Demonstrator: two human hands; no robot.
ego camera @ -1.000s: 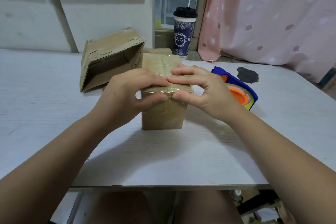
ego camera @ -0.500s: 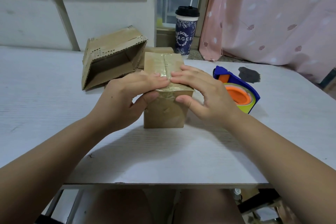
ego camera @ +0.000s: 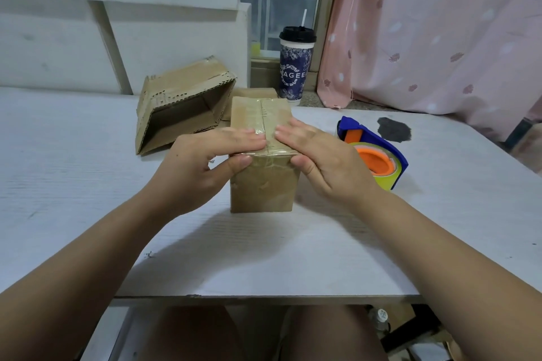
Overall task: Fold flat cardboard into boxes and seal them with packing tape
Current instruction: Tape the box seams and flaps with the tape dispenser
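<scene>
Box [ego camera: 264, 184] upright on table [ego camera: 88, 184], tape along top seam and over front edge. Left hand [ego camera: 205, 161], right hand [ego camera: 325, 161]: straight fingers flat on top, thumbs on front face, pressing, clasping nothing. Fingertips shifted back from front edge since: smoothing tape, seal likely near done. Tape dispenser [ego camera: 378, 155] right of box. Box's rear face and tape's far end hidden.

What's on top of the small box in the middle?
Clear tape runs along the top seam of the box; the left hand and right hand press flat on it. The top under their fingers is hidden.
</scene>
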